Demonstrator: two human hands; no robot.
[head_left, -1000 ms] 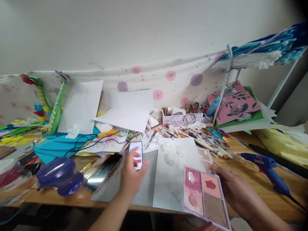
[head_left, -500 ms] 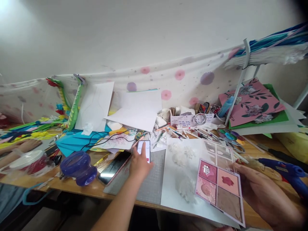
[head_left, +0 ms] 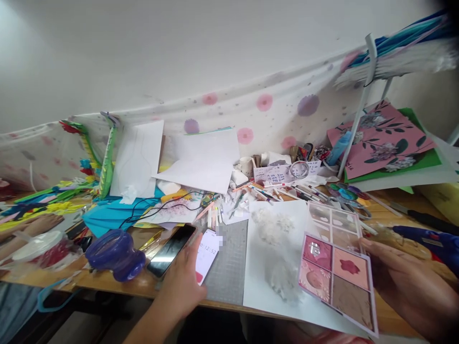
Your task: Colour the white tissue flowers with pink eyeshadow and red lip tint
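Observation:
My left hand (head_left: 181, 286) is closed at the lower left edge of a white-screened smartphone (head_left: 208, 253), which shows a running timer. The phone sits tilted over a grey cutting mat (head_left: 227, 272). In my right hand (head_left: 398, 286) is an opened makeup palette (head_left: 335, 277), gripped by its right side. Its four pans are pink, peach and brown, and the clear windowed lid (head_left: 335, 222) is folded back. Below and left of the palette, fluffy white flower-like pieces (head_left: 274, 229) rest on a white sheet (head_left: 254, 286).
A dark phone (head_left: 172, 251) and a purple tape dispenser (head_left: 114, 255) lie left. Markers (head_left: 265, 193) and a labelled box (head_left: 287, 173) stand behind. A blue glue gun (head_left: 426, 239) is at the right. Another person's hand (head_left: 45, 223) rests at the far left.
My left hand has drawn back toward me and left, and the smartphone has come with it, now slanted. My right hand still holds the palette, which sits slightly farther right in view.

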